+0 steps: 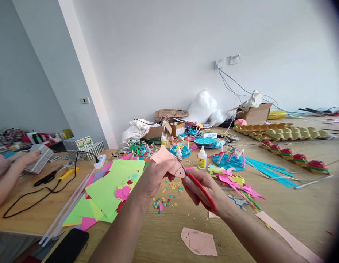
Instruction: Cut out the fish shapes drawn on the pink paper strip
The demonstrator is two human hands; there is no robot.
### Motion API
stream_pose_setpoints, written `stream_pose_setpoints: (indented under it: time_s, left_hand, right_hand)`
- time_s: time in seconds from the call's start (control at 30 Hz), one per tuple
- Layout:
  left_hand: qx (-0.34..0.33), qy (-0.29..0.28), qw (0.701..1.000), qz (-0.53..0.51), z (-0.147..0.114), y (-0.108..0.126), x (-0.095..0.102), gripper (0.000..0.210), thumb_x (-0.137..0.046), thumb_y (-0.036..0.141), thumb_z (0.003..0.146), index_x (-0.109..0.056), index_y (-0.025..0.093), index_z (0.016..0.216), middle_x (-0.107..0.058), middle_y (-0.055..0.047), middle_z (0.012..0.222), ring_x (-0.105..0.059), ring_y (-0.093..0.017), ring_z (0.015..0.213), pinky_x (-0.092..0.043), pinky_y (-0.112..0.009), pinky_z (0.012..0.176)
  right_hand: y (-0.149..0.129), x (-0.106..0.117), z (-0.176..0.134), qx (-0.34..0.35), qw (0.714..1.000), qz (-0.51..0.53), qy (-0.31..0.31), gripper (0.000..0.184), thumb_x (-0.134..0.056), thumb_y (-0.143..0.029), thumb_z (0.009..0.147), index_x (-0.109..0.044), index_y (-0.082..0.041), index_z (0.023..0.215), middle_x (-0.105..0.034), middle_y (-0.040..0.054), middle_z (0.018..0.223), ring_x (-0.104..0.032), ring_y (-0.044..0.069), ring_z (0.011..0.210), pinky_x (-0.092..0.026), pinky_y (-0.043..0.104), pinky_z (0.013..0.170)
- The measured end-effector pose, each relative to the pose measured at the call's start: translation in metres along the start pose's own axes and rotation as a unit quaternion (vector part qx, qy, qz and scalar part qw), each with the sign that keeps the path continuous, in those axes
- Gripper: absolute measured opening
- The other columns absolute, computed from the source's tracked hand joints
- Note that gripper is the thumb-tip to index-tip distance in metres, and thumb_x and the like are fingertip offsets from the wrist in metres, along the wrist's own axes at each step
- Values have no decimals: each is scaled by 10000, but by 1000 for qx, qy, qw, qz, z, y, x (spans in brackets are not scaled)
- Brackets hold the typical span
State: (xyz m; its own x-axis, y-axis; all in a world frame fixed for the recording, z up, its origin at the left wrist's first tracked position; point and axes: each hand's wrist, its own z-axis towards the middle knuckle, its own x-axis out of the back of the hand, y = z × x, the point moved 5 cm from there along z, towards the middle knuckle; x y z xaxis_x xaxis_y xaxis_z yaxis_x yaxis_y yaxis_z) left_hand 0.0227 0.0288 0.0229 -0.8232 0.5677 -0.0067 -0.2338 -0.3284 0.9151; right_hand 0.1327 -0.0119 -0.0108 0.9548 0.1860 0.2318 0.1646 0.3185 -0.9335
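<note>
At far left, a co-worker's hand (pixel 31 157) is at a pale boxy object (pixel 38 160); the arm is cut off by the frame. Next, smooth lime-green paper (pixel 103 193) overlaps in sheets on the wood-grained surface (pixel 158 241). The person's left hand (pixel 158 173) has its grip pinched on a pale-pink paper fish (pixel 180 172), raised above the surface near centre; inked eye and gill line visible, body partly hidden by the thumb. Nearer, an outlined fish piece (pixel 199 241) lies flat. Behind stands a white glue bottle (pixel 202 159), its yellow label illegible. The right hand (pixel 209 178) has its grip around red-handled scissors (pixel 200 191), blades largely obscured at the fish's edge. At right: bumpy egg cartons (pixel 295 132), material resembling moulded pulp.
</note>
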Motion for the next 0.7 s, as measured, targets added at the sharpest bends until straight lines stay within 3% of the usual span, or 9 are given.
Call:
stream_pose_setpoints:
  time_s: [0.33, 0.7]
  left_hand:
    - [-9, -16, 1000, 16, 0, 4, -2, 261, -481, 264, 817, -523, 147, 588, -507, -9, 609, -458, -107, 569, -353, -232, 508]
    - [22, 5, 1000, 8, 0, 0, 6, 211, -530, 258, 782, -533, 142, 605, -507, 2, 598, -450, -96, 548, -347, -229, 509]
  right_hand:
    - [-1, 0, 0, -17, 1000, 1, 8, 436, -457, -621, 765, -438, -204, 639, -371, -90, 352, -314, 63, 308, -208, 195, 342]
    - [6, 0, 0, -30, 999, 10, 0, 454, -485, -622, 757, -406, -207, 590, -380, -91, 342, -285, 45, 289, -181, 171, 318]
